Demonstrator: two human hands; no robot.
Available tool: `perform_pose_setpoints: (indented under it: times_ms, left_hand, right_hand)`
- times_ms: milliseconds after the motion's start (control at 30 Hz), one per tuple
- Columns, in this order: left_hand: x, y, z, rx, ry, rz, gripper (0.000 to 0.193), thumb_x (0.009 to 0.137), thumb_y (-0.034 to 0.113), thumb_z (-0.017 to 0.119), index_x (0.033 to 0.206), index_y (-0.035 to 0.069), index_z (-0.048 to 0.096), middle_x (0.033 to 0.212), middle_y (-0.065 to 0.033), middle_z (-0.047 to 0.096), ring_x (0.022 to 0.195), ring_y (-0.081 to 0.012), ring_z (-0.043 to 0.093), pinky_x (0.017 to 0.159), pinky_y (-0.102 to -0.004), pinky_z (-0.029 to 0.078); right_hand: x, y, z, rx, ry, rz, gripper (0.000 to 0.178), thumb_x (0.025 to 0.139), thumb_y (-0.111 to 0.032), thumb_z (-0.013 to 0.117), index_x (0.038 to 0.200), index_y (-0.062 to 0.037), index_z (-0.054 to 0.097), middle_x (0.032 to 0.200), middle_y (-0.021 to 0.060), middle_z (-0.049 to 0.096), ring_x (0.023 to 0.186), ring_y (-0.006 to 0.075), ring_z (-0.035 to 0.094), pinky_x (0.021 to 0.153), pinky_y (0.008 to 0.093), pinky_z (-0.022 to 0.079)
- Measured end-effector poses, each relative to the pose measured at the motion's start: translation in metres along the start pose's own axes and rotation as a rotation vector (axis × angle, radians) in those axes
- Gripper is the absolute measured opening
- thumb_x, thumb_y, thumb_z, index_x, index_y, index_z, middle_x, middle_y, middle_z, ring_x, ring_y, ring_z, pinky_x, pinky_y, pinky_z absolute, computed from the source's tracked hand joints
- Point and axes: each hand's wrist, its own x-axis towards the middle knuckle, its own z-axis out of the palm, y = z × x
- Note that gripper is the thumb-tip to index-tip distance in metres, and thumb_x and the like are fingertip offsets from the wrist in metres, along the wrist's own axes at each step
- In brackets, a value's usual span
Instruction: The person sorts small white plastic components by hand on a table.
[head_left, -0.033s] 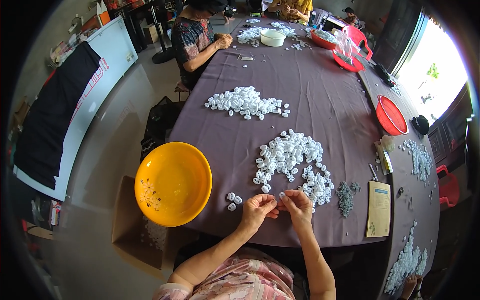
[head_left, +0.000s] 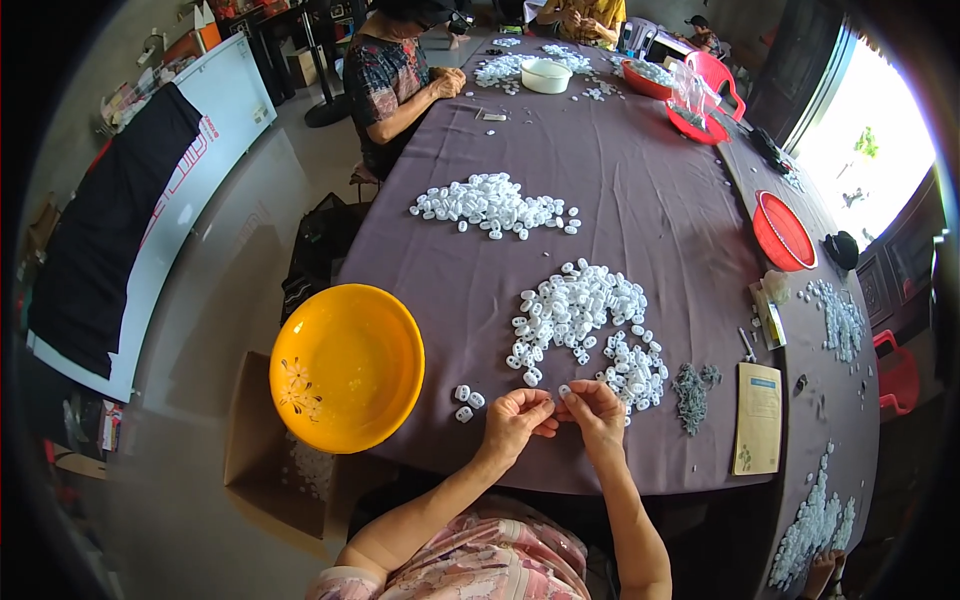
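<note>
Over the table's near edge, my two hands meet with the fingertips close together. Thumb and fingers of my right hand (head_left: 600,417) pinch a white oval plastic piece (head_left: 565,391). My left hand (head_left: 515,428) is closed in a pinch at its side; whatever its fingertips hold is too small to make out. Just beyond lies a pile of white oval pieces with dark holes (head_left: 575,310), its near end partly behind my right hand. A few similar loose pieces (head_left: 464,413) lie left of my left hand. Small grey parts (head_left: 691,398) are heaped to the right.
A yellow basin (head_left: 345,370) stands at the left table edge, above a cardboard box (head_left: 255,450). Farther off lies another white pile (head_left: 490,205). At right are a brown envelope (head_left: 758,420) and a red basket (head_left: 784,232). A co-worker (head_left: 395,90) sits at the far left.
</note>
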Motion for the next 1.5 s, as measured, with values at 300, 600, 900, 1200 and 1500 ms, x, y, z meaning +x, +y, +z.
perform_pose_setpoints:
  times_ms: [300,600,900,1200,1500]
  left_hand:
    - [0.0002,0.0005,0.0004,0.046,-0.025,-0.002,0.014,0.084,0.008,0.056,0.092,-0.003,0.057,0.079,-0.0093,0.063,0.064,-0.0130,0.061,0.057,-0.0228,0.052]
    - [0.0025,-0.0016,-0.0014,0.072,-0.056,-0.006,0.013,0.085,0.008,0.054,0.093,-0.003,0.057,0.079,-0.0076,0.062,0.065,-0.0124,0.061,0.057,-0.0223,0.052]
    - [0.0027,-0.0003,0.0005,0.079,-0.060,-0.015,0.014,0.085,0.009,0.055,0.094,-0.003,0.057,0.079,-0.0078,0.062,0.064,-0.0123,0.060,0.057,-0.0226,0.052]
    - [0.0031,-0.0015,0.0029,0.174,-0.040,0.012,0.012,0.085,0.009,0.054,0.091,-0.001,0.056,0.075,-0.0065,0.060,0.060,-0.0105,0.058,0.050,-0.0220,0.051]
    - [0.0016,0.0029,0.0038,0.198,-0.068,0.015,0.010,0.086,0.010,0.054,0.090,0.001,0.056,0.074,-0.0039,0.058,0.058,-0.0079,0.056,0.048,-0.0208,0.050]
  right_hand:
    - [-0.0024,-0.0013,0.0014,-0.081,0.010,-0.020,0.009,0.080,0.000,0.059,0.089,0.0016,0.059,0.075,0.0026,0.060,0.065,0.0081,0.058,0.060,0.0213,0.050]
    - [-0.0029,-0.0043,-0.0004,-0.175,-0.013,-0.005,0.009,0.080,-0.004,0.060,0.088,-0.0005,0.061,0.073,0.0008,0.060,0.060,0.0051,0.054,0.053,0.0181,0.045]
    - [-0.0033,0.0000,0.0004,-0.166,0.010,-0.047,0.008,0.080,-0.003,0.061,0.087,-0.0008,0.061,0.073,-0.0001,0.060,0.062,0.0041,0.054,0.055,0.0178,0.046]
    - [-0.0045,-0.0017,-0.0002,-0.178,-0.016,-0.045,0.007,0.080,-0.003,0.060,0.087,-0.0007,0.060,0.070,-0.0004,0.059,0.061,0.0038,0.053,0.055,0.0175,0.045]
    - [-0.0044,0.0007,-0.0010,-0.186,-0.038,-0.079,0.007,0.080,-0.002,0.059,0.087,-0.0023,0.060,0.074,0.0003,0.059,0.063,0.0050,0.054,0.057,0.0184,0.047]
